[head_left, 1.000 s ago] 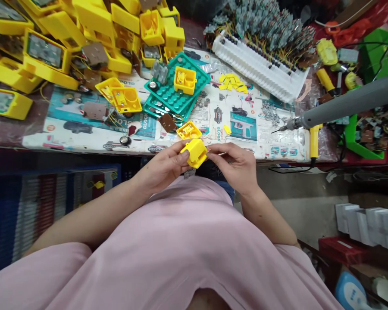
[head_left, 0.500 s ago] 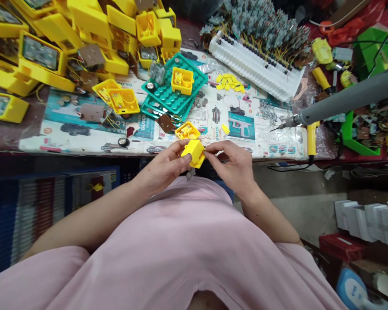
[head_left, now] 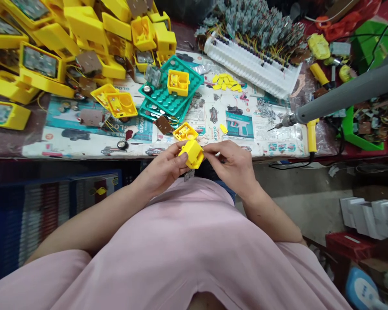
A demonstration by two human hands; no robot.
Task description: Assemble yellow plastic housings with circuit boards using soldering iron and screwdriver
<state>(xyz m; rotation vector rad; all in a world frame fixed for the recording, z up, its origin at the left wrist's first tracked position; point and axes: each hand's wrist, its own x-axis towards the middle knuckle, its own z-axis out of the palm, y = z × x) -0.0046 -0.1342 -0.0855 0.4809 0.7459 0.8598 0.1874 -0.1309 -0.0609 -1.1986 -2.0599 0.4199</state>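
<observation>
My left hand [head_left: 163,168] grips a small yellow plastic housing [head_left: 194,155] just past the table's front edge, thumb on its near left side. A small grey part [head_left: 189,174] hangs below it. My right hand [head_left: 232,162] is closed in a pinch, its fingertips against the housing's right edge. Whatever lies between those fingertips is hidden. Just beyond the hands, an open yellow housing [head_left: 185,131] lies on the table beside a brown circuit board [head_left: 164,125]. A small yellow piece [head_left: 223,128] lies to the right.
Yellow housings [head_left: 84,28] are heaped at the left. Teal trays [head_left: 195,79] carry another yellow housing [head_left: 177,82]. Behind stands a white rack [head_left: 255,69] with wired grey parts. An electric screwdriver [head_left: 336,101] reaches in from the right, above a green bin [head_left: 358,140] of parts.
The yellow housing has turned slightly in my hands, showing more of its near face. My right fingertips stay at its right edge. The whole view has shifted a little.
</observation>
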